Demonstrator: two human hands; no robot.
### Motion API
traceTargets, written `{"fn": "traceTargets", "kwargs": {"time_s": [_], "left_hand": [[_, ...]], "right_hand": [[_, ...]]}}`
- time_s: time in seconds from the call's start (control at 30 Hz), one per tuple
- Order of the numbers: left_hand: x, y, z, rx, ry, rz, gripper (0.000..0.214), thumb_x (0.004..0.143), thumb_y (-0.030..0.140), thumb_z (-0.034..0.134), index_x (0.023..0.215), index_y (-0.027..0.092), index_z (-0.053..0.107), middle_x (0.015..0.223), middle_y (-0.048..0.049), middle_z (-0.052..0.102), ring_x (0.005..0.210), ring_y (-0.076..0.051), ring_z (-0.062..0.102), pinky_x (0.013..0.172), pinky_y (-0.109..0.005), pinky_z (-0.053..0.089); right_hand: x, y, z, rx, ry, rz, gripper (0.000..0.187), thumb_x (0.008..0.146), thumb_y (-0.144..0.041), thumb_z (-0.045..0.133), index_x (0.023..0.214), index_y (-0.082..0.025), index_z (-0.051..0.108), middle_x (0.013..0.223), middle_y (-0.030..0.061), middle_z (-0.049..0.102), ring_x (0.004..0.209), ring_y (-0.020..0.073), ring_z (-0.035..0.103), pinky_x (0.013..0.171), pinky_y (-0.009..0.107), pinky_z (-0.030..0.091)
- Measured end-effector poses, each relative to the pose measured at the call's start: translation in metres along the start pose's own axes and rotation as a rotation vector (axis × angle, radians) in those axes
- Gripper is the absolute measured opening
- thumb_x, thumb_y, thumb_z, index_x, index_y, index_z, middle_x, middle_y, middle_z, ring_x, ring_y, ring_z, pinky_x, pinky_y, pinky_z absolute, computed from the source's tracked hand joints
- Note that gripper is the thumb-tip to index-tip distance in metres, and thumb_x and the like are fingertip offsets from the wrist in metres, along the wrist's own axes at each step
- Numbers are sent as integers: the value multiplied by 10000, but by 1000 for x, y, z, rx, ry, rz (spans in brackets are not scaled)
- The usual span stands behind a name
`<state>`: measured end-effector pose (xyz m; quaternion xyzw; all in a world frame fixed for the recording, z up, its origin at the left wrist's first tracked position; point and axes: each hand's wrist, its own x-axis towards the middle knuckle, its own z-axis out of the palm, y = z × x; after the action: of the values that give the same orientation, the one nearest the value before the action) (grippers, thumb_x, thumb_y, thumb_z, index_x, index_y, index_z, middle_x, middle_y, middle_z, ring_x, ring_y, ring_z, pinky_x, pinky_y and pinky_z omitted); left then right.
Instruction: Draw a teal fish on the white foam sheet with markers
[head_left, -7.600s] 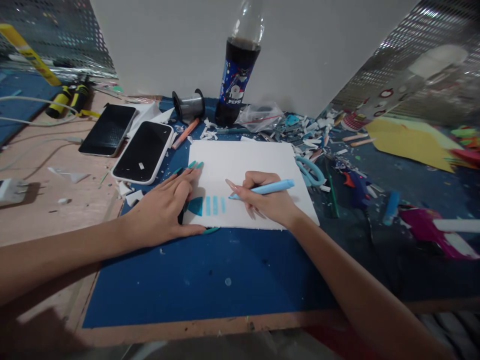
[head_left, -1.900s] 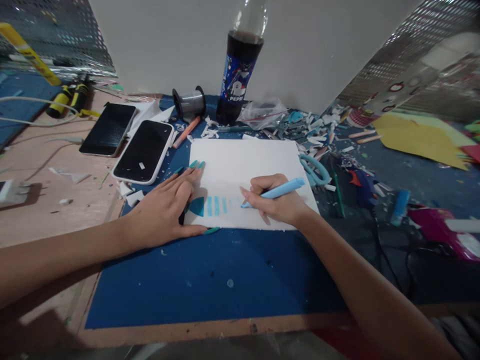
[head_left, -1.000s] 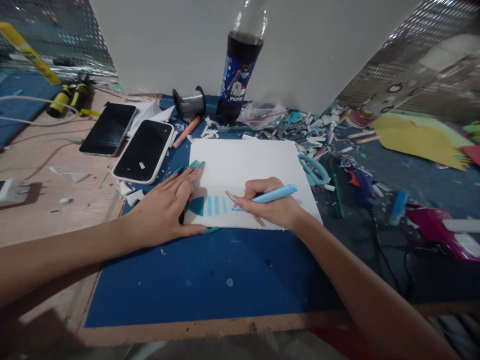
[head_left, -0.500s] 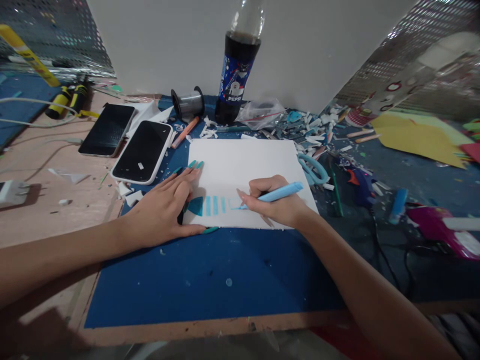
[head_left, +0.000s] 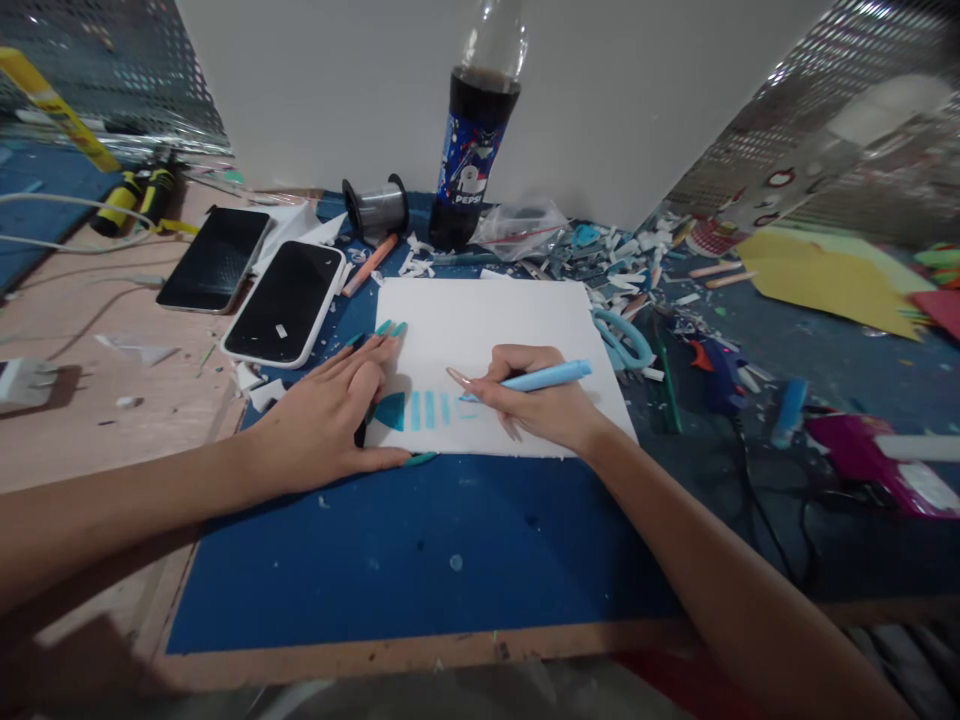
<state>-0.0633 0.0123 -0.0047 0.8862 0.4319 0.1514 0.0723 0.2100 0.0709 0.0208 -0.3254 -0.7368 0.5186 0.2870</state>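
A white sheet point(head_left: 480, 320) lies on a blue mat point(head_left: 420, 560). My left hand point(head_left: 330, 420) rests flat on the sheet's left edge, fingers spread, pinning it down. My right hand point(head_left: 536, 405) is closed around a light blue marker point(head_left: 544, 377), its tip touching the sheet. Blue stripes and a filled blue shape point(head_left: 420, 410) are drawn between my two hands, with a fainter patch just right of them beside the tip.
Two phones point(head_left: 289, 300) lie at the left of the sheet. A cola bottle point(head_left: 476, 150) and a wire spool point(head_left: 375, 208) stand behind it. Blue scissors point(head_left: 622, 340), paper scraps, a glue gun point(head_left: 720, 365) and coloured sheets point(head_left: 825, 280) crowd the right side.
My right hand has shifted back and forth with the marker, and a new pale blue patch has appeared right of the stripes. My left hand has stayed put.
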Motion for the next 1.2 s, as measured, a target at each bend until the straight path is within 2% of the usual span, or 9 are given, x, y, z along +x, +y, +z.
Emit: {"fn": "traceTargets", "kwargs": {"time_s": [0.23,0.4,0.53,0.67,0.77,0.9,1.0,1.1,1.2], "left_hand": [[1,1,-1,16,-15,-9,557,890,755,556,940,214,434,1520,-294,464,1504,-394,336,1193,-545,404],[1,1,-2,4,-15,-12,560,888,757,557,944,212,440,1555,-293,420,1503,-393,334,1195,-545,402],[2,2,-2,-4,-21,-15,562,887,764,552,921,215,432,1548,-306,421,1502,-410,325,1188,-562,406],[3,2,-3,13,-11,-3,562,896,764,536,926,214,429,1534,-318,433,1494,-416,335,1176,-566,424],[3,3,-4,23,-24,-5,553,898,754,546,932,215,429,1530,-318,439,1494,-415,335,1171,-573,429],[2,2,-5,20,-43,-12,560,893,765,543,929,217,430,1552,-306,415,1501,-407,326,1171,-566,433],[2,2,-5,6,-46,-18,566,899,772,522,933,213,440,1554,-308,411,1497,-405,340,1171,-570,428],[2,2,-6,1,-42,-26,574,899,780,509,929,209,451,1559,-308,403,1499,-408,336,1169,-579,425],[2,2,-5,0,-41,-28,569,894,776,521,936,212,460,1576,-282,394,1508,-396,323,1182,-568,415]], "right_hand": [[1,-3,-1,-75,-51,13,452,915,-309,664,569,-213,389,489,-63,436,443,78,473,523,269,463],[1,-6,-1,-57,-24,15,443,925,-314,659,593,-216,382,483,-66,443,437,81,461,522,272,436],[0,-5,-1,-104,-70,43,462,912,-320,679,576,-210,382,507,-46,470,485,87,478,539,273,424],[0,-3,-1,-111,-2,37,470,933,-349,654,589,-219,362,483,-62,428,455,83,449,533,274,425],[0,-4,-1,-115,-55,51,471,921,-331,662,579,-219,358,490,-55,445,451,82,454,537,279,434],[0,-6,0,-110,-1,42,470,927,-324,646,581,-222,345,472,-68,416,428,81,451,547,280,457],[-1,-5,0,-110,-37,34,466,908,-311,656,570,-219,349,482,-63,421,439,85,456,530,275,438],[-1,-3,0,-113,16,36,459,908,-322,651,575,-218,353,473,-71,403,447,82,453,546,273,439],[-1,-2,0,-121,-18,36,479,889,-348,666,568,-218,334,484,-66,398,471,89,454,551,274,431]]}}
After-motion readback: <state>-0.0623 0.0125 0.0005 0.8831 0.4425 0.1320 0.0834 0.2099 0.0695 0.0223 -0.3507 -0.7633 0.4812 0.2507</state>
